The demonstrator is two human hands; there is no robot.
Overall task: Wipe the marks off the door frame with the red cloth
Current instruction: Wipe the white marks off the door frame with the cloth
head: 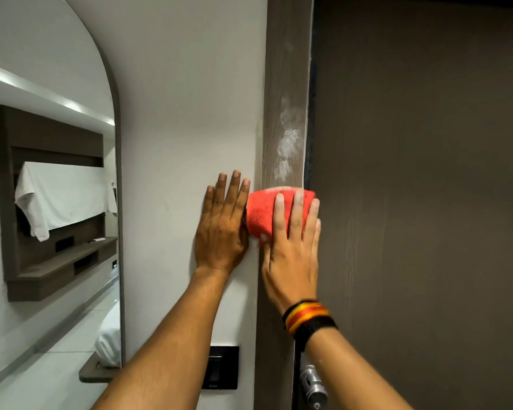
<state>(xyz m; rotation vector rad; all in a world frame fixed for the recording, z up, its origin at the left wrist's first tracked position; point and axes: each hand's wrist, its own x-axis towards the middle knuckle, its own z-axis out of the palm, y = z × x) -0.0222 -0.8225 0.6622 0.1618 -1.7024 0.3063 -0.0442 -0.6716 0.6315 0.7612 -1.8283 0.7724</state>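
Note:
A grey-brown wooden door frame [285, 69] runs top to bottom in the middle of the view. White powdery marks [288, 140] streak its face, just above the red cloth [259, 213]. My right hand [292, 250] presses the folded cloth flat against the frame with its fingers spread over it. The cloth's upper and left parts show beyond the fingers. My left hand [222, 226] lies flat and open on the white wall, fingers up, its edge touching the cloth's left side.
A dark brown door [421, 202] fills the right side, with a metal handle [313, 386] low down. On the white wall [190, 99] sit an arched mirror [51, 202] at left and a black switch plate [221, 366] below my left forearm.

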